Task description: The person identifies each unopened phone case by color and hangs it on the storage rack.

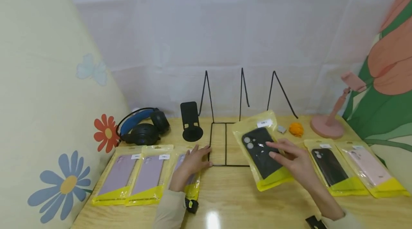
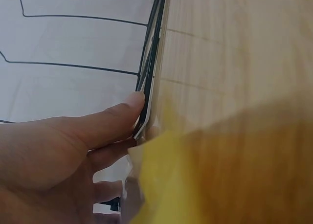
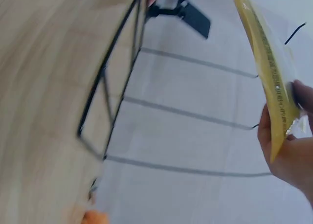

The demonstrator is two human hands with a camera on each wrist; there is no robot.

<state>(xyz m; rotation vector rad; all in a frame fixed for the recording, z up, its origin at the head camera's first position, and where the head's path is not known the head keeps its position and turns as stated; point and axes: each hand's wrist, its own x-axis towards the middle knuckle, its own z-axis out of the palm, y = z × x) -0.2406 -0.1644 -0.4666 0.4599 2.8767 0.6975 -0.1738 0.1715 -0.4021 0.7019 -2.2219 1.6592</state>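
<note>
My right hand [image 1: 294,161] holds a black phone case [image 1: 262,152] sealed in a clear and yellow pouch [image 1: 268,185], thumb and fingers at its right side. The pouch is tilted over the right part of a black wire rack [image 1: 226,143]; in the right wrist view the pouch [image 3: 269,77] shows edge-on. At the rack's front left corner is my left hand [image 1: 192,162], thumb and index finger gripping the base wire [image 2: 149,77]. Beneath that hand lies a packaged purple phone case [image 1: 192,182], partly hidden.
Two more packaged purple cases [image 1: 149,175] lie left; a packaged black case [image 1: 329,166] and a pink one [image 1: 370,166] lie right. Behind are headphones [image 1: 145,134], a black phone stand [image 1: 190,116], an orange bundle [image 1: 296,129] and a pink stand [image 1: 328,125]. Three wire prongs [image 1: 241,93] rise from the rack.
</note>
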